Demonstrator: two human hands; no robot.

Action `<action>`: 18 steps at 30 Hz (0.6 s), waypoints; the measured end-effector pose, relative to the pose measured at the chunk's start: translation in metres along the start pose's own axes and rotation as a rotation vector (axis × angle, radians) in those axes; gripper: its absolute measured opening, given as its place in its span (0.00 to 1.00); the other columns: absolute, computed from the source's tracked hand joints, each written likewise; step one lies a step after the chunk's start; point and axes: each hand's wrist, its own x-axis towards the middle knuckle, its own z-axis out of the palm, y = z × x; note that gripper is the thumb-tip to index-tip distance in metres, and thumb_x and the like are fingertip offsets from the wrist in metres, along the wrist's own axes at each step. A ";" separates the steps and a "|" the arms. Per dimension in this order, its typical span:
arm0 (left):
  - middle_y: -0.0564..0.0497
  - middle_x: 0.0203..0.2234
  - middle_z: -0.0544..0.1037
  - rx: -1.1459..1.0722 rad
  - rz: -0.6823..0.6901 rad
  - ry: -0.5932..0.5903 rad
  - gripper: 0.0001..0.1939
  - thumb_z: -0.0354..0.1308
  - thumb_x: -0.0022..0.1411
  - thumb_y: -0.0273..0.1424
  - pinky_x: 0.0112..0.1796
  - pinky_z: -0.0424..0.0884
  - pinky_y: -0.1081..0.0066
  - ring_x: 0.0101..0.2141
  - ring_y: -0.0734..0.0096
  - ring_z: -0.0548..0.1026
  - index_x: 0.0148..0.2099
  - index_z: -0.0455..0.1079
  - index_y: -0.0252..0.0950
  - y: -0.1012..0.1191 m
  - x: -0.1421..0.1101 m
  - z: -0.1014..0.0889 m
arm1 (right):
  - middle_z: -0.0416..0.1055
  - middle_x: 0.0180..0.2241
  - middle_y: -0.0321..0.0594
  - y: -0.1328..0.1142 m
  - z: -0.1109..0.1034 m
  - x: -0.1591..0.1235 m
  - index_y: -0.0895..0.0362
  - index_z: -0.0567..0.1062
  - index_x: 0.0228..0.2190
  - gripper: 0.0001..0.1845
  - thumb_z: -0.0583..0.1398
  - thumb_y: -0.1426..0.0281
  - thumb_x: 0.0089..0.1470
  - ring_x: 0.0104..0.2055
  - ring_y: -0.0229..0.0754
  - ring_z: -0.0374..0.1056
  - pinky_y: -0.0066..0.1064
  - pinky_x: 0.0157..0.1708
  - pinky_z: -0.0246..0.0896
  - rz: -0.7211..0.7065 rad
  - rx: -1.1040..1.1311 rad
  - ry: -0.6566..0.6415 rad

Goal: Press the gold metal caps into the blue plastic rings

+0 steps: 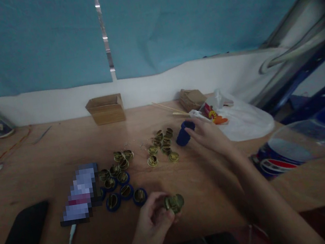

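Observation:
My left hand (153,215) is closed near the table's front edge, pinching a small stack of gold-coloured round pieces (174,203). My right hand (208,133) reaches forward and its fingers close on a dark blue stack of rings (184,134). Between the hands lies a loose group of gold pieces (161,146). To the left, several gold pieces sit inside blue rings (126,190) beside more gold pieces (119,161).
A phone (81,193) with a white cable lies left of the rings, and a dark tablet (18,241) at the front left. An open cardboard box (106,109) stands at the back. A white plastic bag (241,120) and a plastic bottle (291,147) lie at right.

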 end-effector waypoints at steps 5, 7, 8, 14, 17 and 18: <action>0.42 0.40 0.79 -0.010 0.045 0.024 0.16 0.58 0.62 0.40 0.38 0.74 0.65 0.37 0.62 0.80 0.47 0.67 0.35 0.001 0.002 -0.001 | 0.75 0.44 0.51 -0.010 -0.003 -0.003 0.60 0.72 0.47 0.18 0.56 0.66 0.57 0.46 0.55 0.72 0.47 0.48 0.65 0.057 0.083 0.064; 0.42 0.39 0.80 -0.011 0.063 0.052 0.18 0.57 0.62 0.42 0.37 0.74 0.65 0.35 0.63 0.80 0.47 0.67 0.35 0.002 0.004 -0.001 | 0.75 0.44 0.49 -0.024 -0.014 -0.011 0.58 0.72 0.47 0.17 0.58 0.66 0.56 0.47 0.53 0.71 0.46 0.50 0.64 0.082 0.162 0.141; 0.42 0.38 0.81 -0.005 0.072 0.068 0.19 0.57 0.62 0.43 0.37 0.74 0.66 0.34 0.63 0.80 0.47 0.67 0.34 0.003 0.004 -0.001 | 0.74 0.45 0.47 -0.034 -0.019 -0.018 0.57 0.72 0.48 0.18 0.59 0.66 0.56 0.48 0.52 0.71 0.46 0.51 0.63 0.099 0.213 0.182; 0.45 0.34 0.81 0.051 0.128 0.145 0.19 0.54 0.62 0.46 0.36 0.74 0.68 0.31 0.65 0.79 0.44 0.69 0.35 0.010 0.006 -0.001 | 0.71 0.52 0.39 -0.114 -0.021 -0.089 0.48 0.69 0.51 0.18 0.60 0.68 0.58 0.55 0.45 0.66 0.40 0.55 0.61 0.208 0.840 -0.105; 0.47 0.35 0.81 0.136 0.141 0.200 0.15 0.56 0.62 0.42 0.36 0.72 0.71 0.34 0.66 0.78 0.43 0.71 0.36 0.013 0.005 -0.003 | 0.70 0.53 0.36 -0.142 -0.001 -0.120 0.45 0.69 0.50 0.19 0.60 0.70 0.58 0.56 0.43 0.66 0.40 0.58 0.59 0.273 0.976 -0.203; 0.47 0.37 0.81 0.157 0.141 0.215 0.13 0.56 0.62 0.40 0.37 0.72 0.72 0.36 0.66 0.78 0.43 0.71 0.37 0.013 0.004 -0.004 | 0.70 0.53 0.36 -0.147 0.006 -0.127 0.44 0.69 0.51 0.19 0.60 0.70 0.58 0.56 0.43 0.66 0.40 0.58 0.59 0.305 1.013 -0.213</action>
